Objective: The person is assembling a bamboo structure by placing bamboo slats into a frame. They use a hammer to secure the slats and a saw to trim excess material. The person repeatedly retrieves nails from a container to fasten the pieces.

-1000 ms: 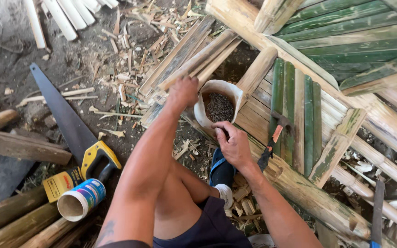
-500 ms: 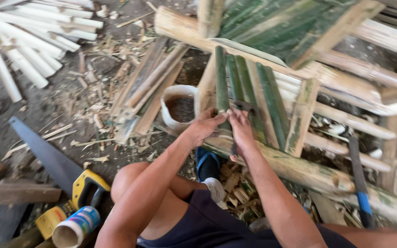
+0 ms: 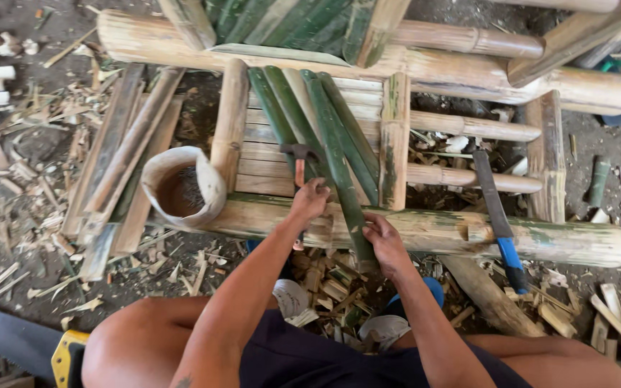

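Note:
My left hand [image 3: 309, 200] grips the orange handle of a hammer [image 3: 297, 152], whose dark head lies on the green bamboo slats. My right hand [image 3: 384, 241] holds the lower end of one green bamboo slat [image 3: 336, 154], pressing it against the thick front pole [image 3: 468, 231] of a bamboo frame. Several green slats lie side by side, slanting across pale crosspieces. A round pale container [image 3: 181, 188] with dark small pieces inside leans on the pole to the left of my left hand.
A long blade with a blue handle [image 3: 499, 215] lies across the frame on the right. A handsaw with a yellow handle [image 3: 16, 341] lies at the lower left. Split bamboo strips [image 3: 120, 154] and shavings cover the ground. My knees are at the bottom.
The view has shifted right over the frame. My left hand left the container and now grips the hammer. My right hand moved down to the slat's lower end.

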